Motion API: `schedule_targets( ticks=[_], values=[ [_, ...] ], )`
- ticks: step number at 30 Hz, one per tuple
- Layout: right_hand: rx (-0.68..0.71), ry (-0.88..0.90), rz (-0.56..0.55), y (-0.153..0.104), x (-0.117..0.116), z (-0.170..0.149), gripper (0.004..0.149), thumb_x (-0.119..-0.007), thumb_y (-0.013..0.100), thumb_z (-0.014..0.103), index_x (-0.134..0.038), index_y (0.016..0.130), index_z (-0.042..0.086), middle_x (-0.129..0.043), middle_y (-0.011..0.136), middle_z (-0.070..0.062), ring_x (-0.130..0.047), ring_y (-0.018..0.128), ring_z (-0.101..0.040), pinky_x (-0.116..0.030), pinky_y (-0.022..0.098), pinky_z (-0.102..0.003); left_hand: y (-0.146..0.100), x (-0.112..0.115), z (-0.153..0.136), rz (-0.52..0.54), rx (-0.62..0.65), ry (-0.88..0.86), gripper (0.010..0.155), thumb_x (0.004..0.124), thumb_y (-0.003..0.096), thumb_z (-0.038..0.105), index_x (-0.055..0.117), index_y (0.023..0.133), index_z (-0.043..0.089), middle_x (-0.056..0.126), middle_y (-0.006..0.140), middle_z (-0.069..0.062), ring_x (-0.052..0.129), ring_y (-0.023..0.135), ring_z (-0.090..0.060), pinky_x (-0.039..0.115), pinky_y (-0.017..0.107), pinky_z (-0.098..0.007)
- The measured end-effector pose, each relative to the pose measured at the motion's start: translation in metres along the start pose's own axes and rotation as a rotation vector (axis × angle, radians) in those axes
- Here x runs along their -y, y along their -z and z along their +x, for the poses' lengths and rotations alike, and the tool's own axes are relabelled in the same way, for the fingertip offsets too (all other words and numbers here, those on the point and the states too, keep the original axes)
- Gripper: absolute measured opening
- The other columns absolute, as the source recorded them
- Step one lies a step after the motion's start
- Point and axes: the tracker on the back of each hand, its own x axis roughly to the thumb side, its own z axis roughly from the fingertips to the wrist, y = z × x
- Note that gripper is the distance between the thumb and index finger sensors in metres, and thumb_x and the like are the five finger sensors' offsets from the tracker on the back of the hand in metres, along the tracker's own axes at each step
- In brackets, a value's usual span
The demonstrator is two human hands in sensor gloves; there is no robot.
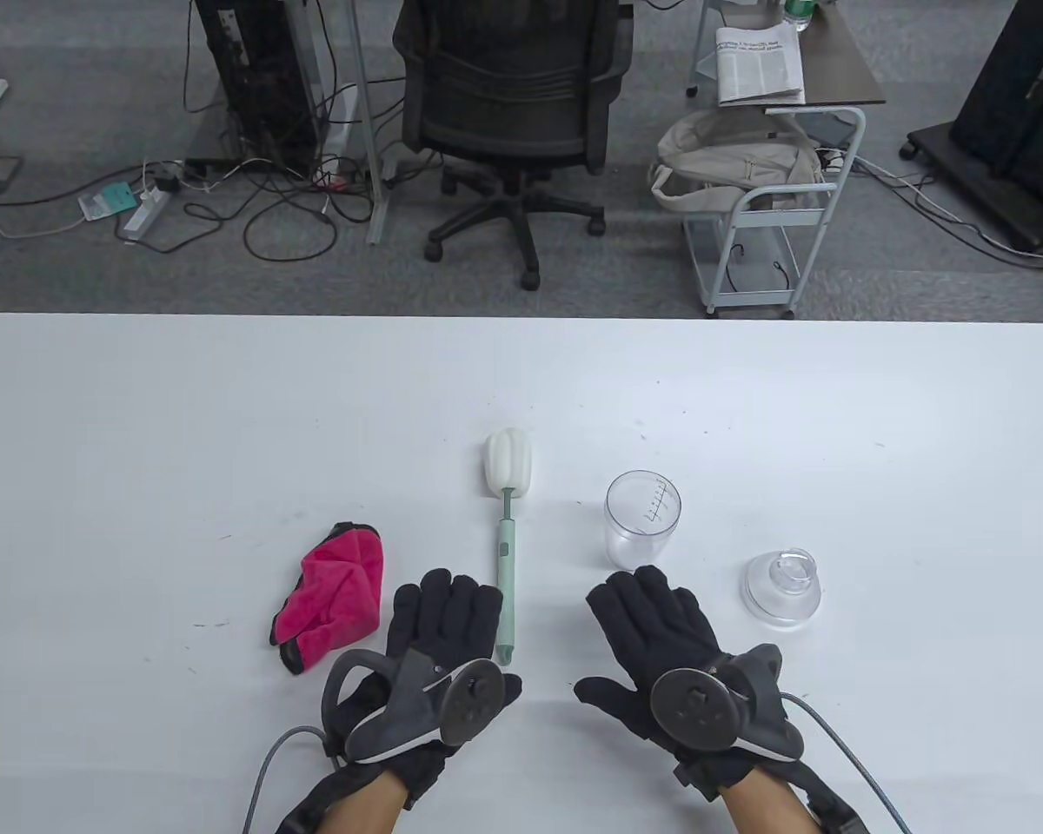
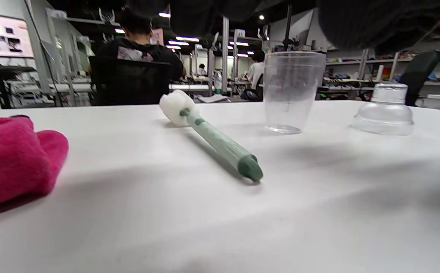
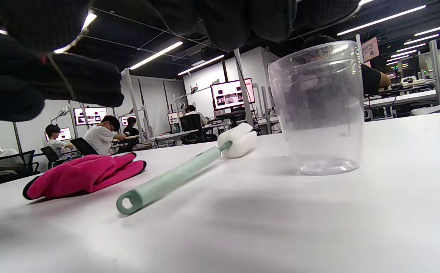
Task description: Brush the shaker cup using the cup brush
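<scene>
The clear shaker cup (image 1: 642,519) stands upright on the white table; it also shows in the left wrist view (image 2: 290,91) and the right wrist view (image 3: 318,106). The cup brush (image 1: 506,556), with a white sponge head and pale green handle, lies flat left of the cup, head pointing away; it also shows in the wrist views (image 2: 220,144) (image 3: 174,176). My left hand (image 1: 443,621) is open, palm down, just left of the handle's near end. My right hand (image 1: 652,621) is open, palm down, just in front of the cup. Neither holds anything.
A crumpled pink cloth (image 1: 330,599) lies left of my left hand. The clear dome lid (image 1: 782,589) sits right of the cup. The table's far edge (image 1: 521,318) borders a floor with an office chair (image 1: 508,104) and a cart.
</scene>
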Motion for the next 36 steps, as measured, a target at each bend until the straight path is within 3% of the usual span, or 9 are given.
schedule_targets(
  ticks=[3, 5, 7, 9, 12, 15, 20, 31, 36],
  values=[
    [-0.009, 0.003, -0.037, -0.001, 0.002, -0.001, 0.081, -0.065, 0.049, 0.067, -0.043, 0.112, 0.021, -0.050, 0.118, -0.011, -0.051, 0.109, -0.045, -0.052, 0.077, -0.062, 0.003, 0.004, 0.001, -0.011, -0.038, 0.016, 0.074, 0.068, 0.0536, 0.062, 0.059, 0.110, 0.014, 0.076, 0.113, -0.017, 0.066, 0.107, -0.048, 0.048, 0.077, -0.063],
    [-0.014, -0.001, -0.061, -0.001, 0.004, -0.002, 0.080, -0.064, 0.050, 0.066, -0.044, 0.111, 0.021, -0.051, 0.118, -0.012, -0.053, 0.108, -0.045, -0.053, 0.076, -0.062, 0.005, 0.007, 0.003, -0.009, -0.074, 0.021, 0.075, 0.069, 0.0537, 0.061, 0.059, 0.109, 0.013, 0.083, 0.108, -0.017, 0.073, 0.103, -0.047, 0.052, 0.075, -0.064],
    [-0.020, 0.004, -0.096, -0.001, 0.006, -0.004, 0.079, -0.064, 0.050, 0.066, -0.045, 0.111, 0.020, -0.052, 0.117, -0.011, -0.054, 0.107, -0.045, -0.054, 0.076, -0.061, 0.012, 0.011, 0.005, -0.028, -0.107, 0.034, 0.078, 0.070, 0.0542, 0.061, 0.051, 0.113, 0.013, 0.080, 0.109, -0.018, 0.071, 0.103, -0.049, 0.053, 0.074, -0.066],
    [-0.036, 0.014, -0.120, -0.001, 0.009, -0.007, 0.078, -0.064, 0.050, 0.065, -0.045, 0.111, 0.020, -0.053, 0.117, -0.011, -0.054, 0.107, -0.045, -0.055, 0.076, -0.061, 0.024, 0.015, 0.009, -0.087, -0.169, 0.038, 0.085, 0.072, 0.0536, 0.062, 0.037, 0.116, 0.016, 0.072, 0.115, -0.018, 0.065, 0.106, -0.052, 0.051, 0.074, -0.067],
    [-0.065, 0.043, -0.207, -0.004, 0.020, -0.016, 0.079, -0.064, 0.051, 0.065, -0.043, 0.111, 0.019, -0.051, 0.117, -0.013, -0.056, 0.106, -0.046, -0.057, 0.074, -0.062, 0.051, 0.016, 0.014, -0.206, -0.229, 0.023, 0.090, 0.072, 0.0536, 0.063, 0.025, 0.117, 0.020, 0.074, 0.114, -0.015, 0.062, 0.107, -0.053, 0.048, 0.075, -0.068],
    [-0.102, 0.113, -0.272, -0.010, 0.028, -0.028, 0.079, -0.064, 0.051, 0.064, -0.044, 0.111, 0.017, -0.051, 0.116, -0.015, -0.056, 0.104, -0.048, -0.056, 0.073, -0.063, 0.079, 0.019, 0.020, -0.245, -0.311, -0.023, 0.087, 0.074, 0.0541, 0.059, 0.027, 0.116, 0.021, 0.077, 0.111, -0.014, 0.062, 0.106, -0.052, 0.047, 0.075, -0.068],
    [-0.133, 0.119, -0.290, -0.013, 0.029, -0.038, 0.079, -0.064, 0.052, 0.064, -0.043, 0.111, 0.016, -0.050, 0.116, -0.016, -0.055, 0.104, -0.049, -0.056, 0.072, -0.063, 0.115, 0.037, 0.030, -0.261, -0.420, 0.067, 0.084, 0.079, 0.0535, 0.052, 0.033, 0.115, 0.020, 0.084, 0.105, -0.011, 0.063, 0.107, -0.048, 0.047, 0.076, -0.067],
    [-0.134, 0.156, -0.327, -0.017, 0.037, -0.039, 0.079, -0.064, 0.052, 0.063, -0.042, 0.111, 0.016, -0.048, 0.116, -0.016, -0.053, 0.104, -0.049, -0.055, 0.072, -0.064, 0.132, 0.049, 0.038, -0.243, -0.482, 0.139, 0.076, 0.085, 0.0529, 0.035, 0.043, 0.112, 0.015, 0.096, 0.085, -0.012, 0.079, 0.097, -0.040, 0.053, 0.075, -0.065],
    [-0.152, 0.157, -0.317, -0.013, 0.039, -0.044, 0.080, -0.068, 0.053, 0.062, -0.041, 0.112, 0.016, -0.048, 0.117, -0.017, -0.053, 0.105, -0.049, -0.055, 0.073, -0.064, 0.119, 0.030, 0.032, -0.156, -0.479, 0.056, 0.074, 0.078, 0.0556, 0.030, 0.034, 0.112, 0.011, 0.088, 0.088, -0.016, 0.077, 0.094, -0.043, 0.051, 0.072, -0.069]
  ],
)
